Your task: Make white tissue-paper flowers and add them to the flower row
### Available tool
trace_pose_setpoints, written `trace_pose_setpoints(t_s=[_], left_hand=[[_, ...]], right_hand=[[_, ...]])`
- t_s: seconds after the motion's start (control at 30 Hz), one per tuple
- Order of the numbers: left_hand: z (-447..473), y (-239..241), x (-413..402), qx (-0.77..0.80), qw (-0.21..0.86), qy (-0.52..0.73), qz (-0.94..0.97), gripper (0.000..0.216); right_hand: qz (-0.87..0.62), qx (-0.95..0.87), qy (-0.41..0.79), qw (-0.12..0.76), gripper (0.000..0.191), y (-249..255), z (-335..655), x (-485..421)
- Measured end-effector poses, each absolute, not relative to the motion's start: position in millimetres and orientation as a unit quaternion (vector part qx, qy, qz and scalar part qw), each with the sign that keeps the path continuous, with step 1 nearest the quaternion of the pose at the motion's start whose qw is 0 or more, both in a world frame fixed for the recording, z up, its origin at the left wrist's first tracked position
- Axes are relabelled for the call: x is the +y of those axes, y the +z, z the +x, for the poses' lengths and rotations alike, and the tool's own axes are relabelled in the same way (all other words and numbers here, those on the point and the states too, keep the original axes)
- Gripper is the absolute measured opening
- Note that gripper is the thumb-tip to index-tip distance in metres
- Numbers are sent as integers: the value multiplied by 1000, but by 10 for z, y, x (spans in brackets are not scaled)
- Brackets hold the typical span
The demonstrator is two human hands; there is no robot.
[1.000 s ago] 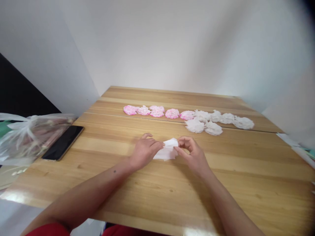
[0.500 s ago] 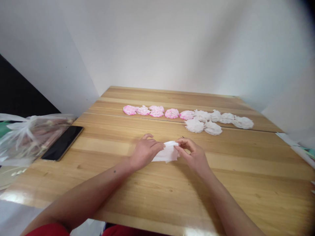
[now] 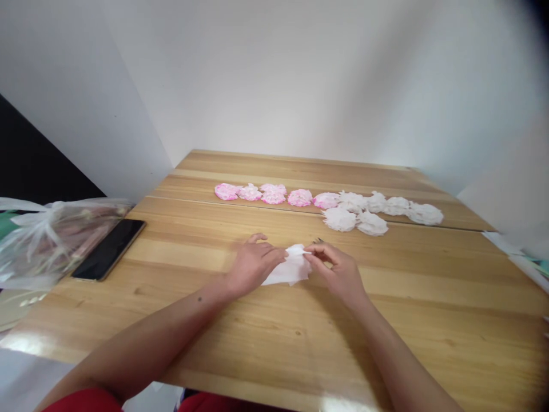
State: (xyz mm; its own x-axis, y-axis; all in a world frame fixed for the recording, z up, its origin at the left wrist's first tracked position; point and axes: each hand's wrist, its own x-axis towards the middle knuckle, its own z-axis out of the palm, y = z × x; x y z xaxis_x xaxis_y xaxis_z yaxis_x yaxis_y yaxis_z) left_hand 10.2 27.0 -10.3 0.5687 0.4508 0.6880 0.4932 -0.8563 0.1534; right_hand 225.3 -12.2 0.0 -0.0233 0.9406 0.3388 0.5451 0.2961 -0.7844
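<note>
A white tissue sheet (image 3: 290, 270) lies between my hands over the middle of the wooden table (image 3: 257, 349). My left hand (image 3: 254, 264) grips its left part between thumb and fingers, with one finger stretched away. At the upper right corner, my right hand (image 3: 341, 269) pinches the sheet's edge between thumb and forefinger. The edge between the two hands looks narrowly folded. A small dark tip (image 3: 318, 240) shows just behind my right fingers; its kind cannot be made out.
Behind my hands runs a row of ruffled paper flowers: several pink-edged ones (image 3: 299, 198) on the left, several white ones (image 3: 372, 224) on the right. A black phone (image 3: 110, 250) lies at the left table edge, beside a clear plastic bag (image 3: 51, 246). White walls border the table.
The tissue's top edge looks slightly more folded over at my right fingertips, and its lower left corner has shifted a little toward me. My hands have hardly moved.
</note>
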Motion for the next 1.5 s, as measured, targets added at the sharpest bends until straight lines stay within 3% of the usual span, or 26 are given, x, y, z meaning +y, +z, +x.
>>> trace_pose_setpoints(t_s=[0.2,0.5,0.7,0.9,1.2,1.5], left_hand=[[102,-93,271,-268,32,-374,-887,17],[82,-106,270,-260,23,-352,-899,18],[85,-102,258,-254,33,-351,-901,15],[90,-107,265,-253,44,-353,-900,14],[74,-101,242,-252,33,-323,-912,19],[80,-118,262,-272,13,-320,-907,21]], right_hand=[[-540,-678,225,445,13,36,2237,-109],[-536,-606,363,463,17,49,2219,-129],[-555,-625,306,455,23,-18,2248,-111],[-539,-674,257,434,14,4,2247,-104],[-530,-720,232,384,24,73,2242,-139],[-507,-754,214,357,21,14,2263,-112]])
